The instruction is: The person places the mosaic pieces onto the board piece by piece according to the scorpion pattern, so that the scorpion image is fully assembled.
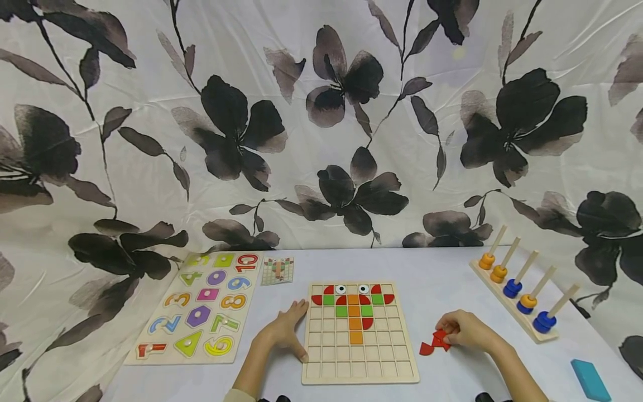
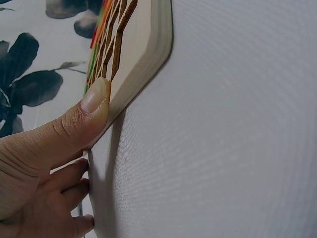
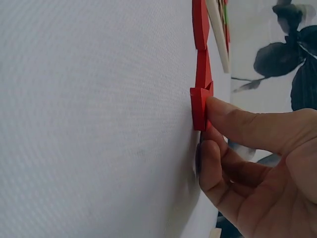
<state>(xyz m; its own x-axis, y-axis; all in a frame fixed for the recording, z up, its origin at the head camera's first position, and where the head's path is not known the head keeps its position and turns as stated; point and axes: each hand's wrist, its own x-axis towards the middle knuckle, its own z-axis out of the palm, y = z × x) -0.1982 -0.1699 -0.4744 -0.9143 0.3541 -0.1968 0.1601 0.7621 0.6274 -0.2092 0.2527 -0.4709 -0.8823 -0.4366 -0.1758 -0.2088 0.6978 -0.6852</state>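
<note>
A square wooden grid board lies in front of me, with red, green and orange pieces and two eye pieces set in its upper and middle cells. My left hand rests along the board's left edge, fingers spread. In the left wrist view the thumb touches the board's side. To the right of the board, my right hand is over a small cluster of red pieces, some rounded like quarter circles. Thumb and fingers pinch one red piece in the right wrist view, close over the table.
Left of the board lies a number and shape puzzle, with a small pattern card near its upper right corner. A wooden peg stand with orange and blue rings is at the right. A teal block sits near the right front.
</note>
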